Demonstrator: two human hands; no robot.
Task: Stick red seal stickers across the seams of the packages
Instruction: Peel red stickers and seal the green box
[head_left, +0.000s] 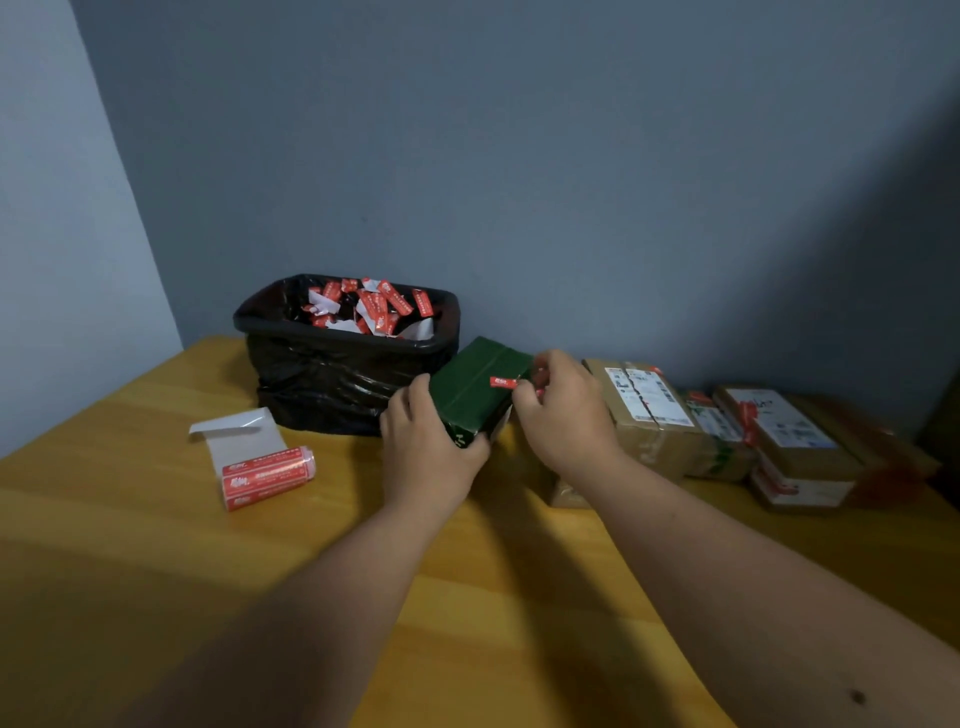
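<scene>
1. Near the black-lined waste bin (347, 358) on the yellow wooden worktop (156, 545), my left hand (427, 441) grips the dark green cardboard package (475, 387), tilted.
2. My right hand (563, 410) pinches a small red seal sticker (504, 383) lying on its top, just beside the seam.
3. Brown cardboard parcels (649, 415) sit to the right; a red sticker roll (267, 475) lies left.

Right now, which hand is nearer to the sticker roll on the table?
Left. The left hand grips the green package, just right of the sticker roll. The right hand is farther right, beyond the package.
</scene>
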